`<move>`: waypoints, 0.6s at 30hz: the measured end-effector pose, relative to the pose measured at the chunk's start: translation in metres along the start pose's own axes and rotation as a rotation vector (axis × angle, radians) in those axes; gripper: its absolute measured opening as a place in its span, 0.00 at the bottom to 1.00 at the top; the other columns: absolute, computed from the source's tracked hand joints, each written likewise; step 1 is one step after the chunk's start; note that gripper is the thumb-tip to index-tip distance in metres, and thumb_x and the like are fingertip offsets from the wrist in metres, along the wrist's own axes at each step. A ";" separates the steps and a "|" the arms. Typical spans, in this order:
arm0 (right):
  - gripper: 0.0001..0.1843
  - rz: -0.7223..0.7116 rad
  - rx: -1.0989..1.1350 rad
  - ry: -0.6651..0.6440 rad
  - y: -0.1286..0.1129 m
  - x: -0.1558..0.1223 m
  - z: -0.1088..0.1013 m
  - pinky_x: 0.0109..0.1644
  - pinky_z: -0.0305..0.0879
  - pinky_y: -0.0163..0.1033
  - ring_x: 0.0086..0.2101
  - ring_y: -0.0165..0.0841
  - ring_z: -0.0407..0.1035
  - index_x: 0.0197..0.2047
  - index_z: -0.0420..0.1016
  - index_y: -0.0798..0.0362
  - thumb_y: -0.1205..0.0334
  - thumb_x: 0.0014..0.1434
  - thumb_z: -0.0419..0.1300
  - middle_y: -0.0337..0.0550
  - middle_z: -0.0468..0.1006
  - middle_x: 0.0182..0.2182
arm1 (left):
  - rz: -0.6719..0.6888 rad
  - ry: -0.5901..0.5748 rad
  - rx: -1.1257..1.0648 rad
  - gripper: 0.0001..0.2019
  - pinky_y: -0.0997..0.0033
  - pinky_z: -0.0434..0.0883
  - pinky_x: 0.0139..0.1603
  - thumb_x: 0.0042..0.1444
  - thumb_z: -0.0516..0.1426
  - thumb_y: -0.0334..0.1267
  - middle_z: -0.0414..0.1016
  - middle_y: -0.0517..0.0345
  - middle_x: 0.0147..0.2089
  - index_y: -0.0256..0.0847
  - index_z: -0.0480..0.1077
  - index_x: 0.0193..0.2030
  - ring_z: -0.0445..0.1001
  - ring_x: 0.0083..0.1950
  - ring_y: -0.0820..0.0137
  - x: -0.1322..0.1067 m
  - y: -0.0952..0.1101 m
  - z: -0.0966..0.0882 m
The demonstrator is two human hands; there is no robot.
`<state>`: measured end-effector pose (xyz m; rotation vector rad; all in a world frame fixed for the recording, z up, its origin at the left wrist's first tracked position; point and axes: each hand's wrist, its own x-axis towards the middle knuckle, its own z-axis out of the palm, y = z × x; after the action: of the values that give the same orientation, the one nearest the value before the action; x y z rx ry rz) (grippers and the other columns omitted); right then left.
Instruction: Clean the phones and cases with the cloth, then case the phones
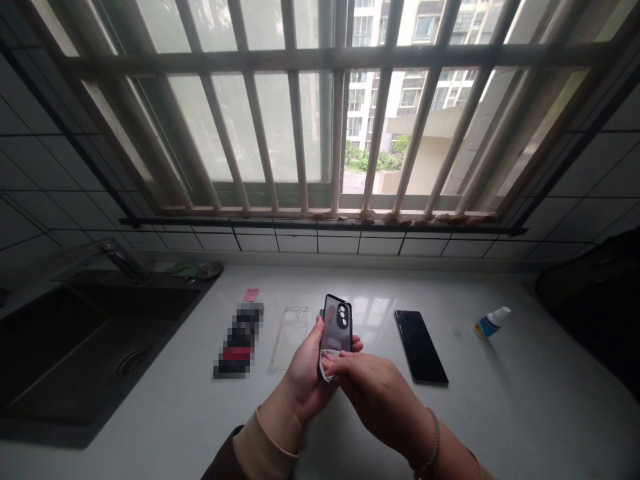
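Observation:
My left hand (304,368) grips a dark smartphone (336,327) upright by its lower part, with the back and its oval camera module facing me. My right hand (376,392) lies across the phone's lower end and presses a pale wiping cloth (326,373) against it. A clear phone case (291,337) lies on the counter left of my left hand. To the right of my right hand, a second black smartphone (421,347) lies flat. A pixelated package (239,340) sits at the left.
A white counter (540,400) runs beneath a barred window (300,113). On it stand a small white spray bottle (493,323) and a pink slip (251,295). A dark sink (100,347) and faucet (123,260) occupy the left; a dark bag (595,287) sits at the right.

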<state>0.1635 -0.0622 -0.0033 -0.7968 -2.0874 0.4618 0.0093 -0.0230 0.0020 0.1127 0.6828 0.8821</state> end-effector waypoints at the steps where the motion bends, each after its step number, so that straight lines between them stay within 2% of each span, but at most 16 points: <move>1: 0.13 0.019 0.033 -0.023 -0.001 0.000 -0.001 0.59 0.77 0.40 0.50 0.34 0.82 0.56 0.76 0.45 0.68 0.73 0.57 0.39 0.86 0.51 | 0.019 0.015 0.016 0.34 0.59 0.77 0.59 0.68 0.57 0.60 0.82 0.36 0.46 0.23 0.75 0.58 0.83 0.46 0.58 0.000 0.000 -0.001; 5: 0.11 0.174 0.210 -0.078 -0.005 0.001 -0.011 0.52 0.77 0.38 0.45 0.34 0.83 0.53 0.79 0.45 0.64 0.74 0.57 0.39 0.87 0.47 | 0.022 -0.022 0.065 0.33 0.59 0.78 0.57 0.69 0.56 0.58 0.83 0.36 0.49 0.25 0.74 0.61 0.83 0.47 0.57 0.000 0.001 -0.003; 8: 0.12 0.382 0.431 -0.035 -0.003 0.004 -0.017 0.44 0.78 0.38 0.38 0.35 0.81 0.46 0.81 0.49 0.55 0.74 0.57 0.42 0.86 0.39 | 0.028 -0.101 0.069 0.29 0.59 0.76 0.58 0.72 0.54 0.55 0.83 0.37 0.49 0.27 0.74 0.61 0.83 0.49 0.57 0.000 0.000 -0.001; 10: 0.17 0.564 0.631 0.075 0.006 0.006 -0.020 0.38 0.79 0.39 0.34 0.36 0.80 0.45 0.81 0.53 0.48 0.73 0.59 0.45 0.85 0.36 | 0.032 -0.161 0.069 0.27 0.59 0.75 0.60 0.73 0.53 0.53 0.83 0.38 0.51 0.29 0.74 0.62 0.83 0.50 0.58 0.001 -0.001 -0.001; 13: 0.23 0.784 0.832 0.337 0.027 0.007 -0.023 0.37 0.81 0.43 0.34 0.39 0.82 0.47 0.80 0.55 0.42 0.68 0.62 0.49 0.86 0.38 | -0.021 -0.196 0.101 0.29 0.53 0.75 0.60 0.72 0.52 0.56 0.83 0.37 0.52 0.30 0.72 0.64 0.83 0.50 0.55 0.001 -0.002 -0.002; 16: 0.23 0.827 0.729 0.643 0.045 0.005 -0.030 0.43 0.83 0.47 0.39 0.42 0.84 0.48 0.79 0.55 0.42 0.66 0.64 0.52 0.87 0.42 | -0.093 -0.179 0.177 0.37 0.49 0.74 0.60 0.71 0.49 0.61 0.81 0.28 0.53 0.23 0.72 0.63 0.83 0.51 0.51 -0.002 -0.003 -0.002; 18: 0.23 0.771 0.490 0.733 0.048 0.002 -0.034 0.47 0.83 0.49 0.42 0.43 0.84 0.50 0.79 0.55 0.43 0.69 0.62 0.52 0.87 0.42 | -0.127 -0.214 0.214 0.40 0.49 0.75 0.59 0.71 0.47 0.63 0.79 0.23 0.56 0.20 0.71 0.63 0.82 0.53 0.50 -0.005 -0.004 0.000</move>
<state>0.2079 -0.0239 -0.0096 -1.2180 -0.8908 0.8832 0.0102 -0.0293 0.0033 0.3474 0.5753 0.6622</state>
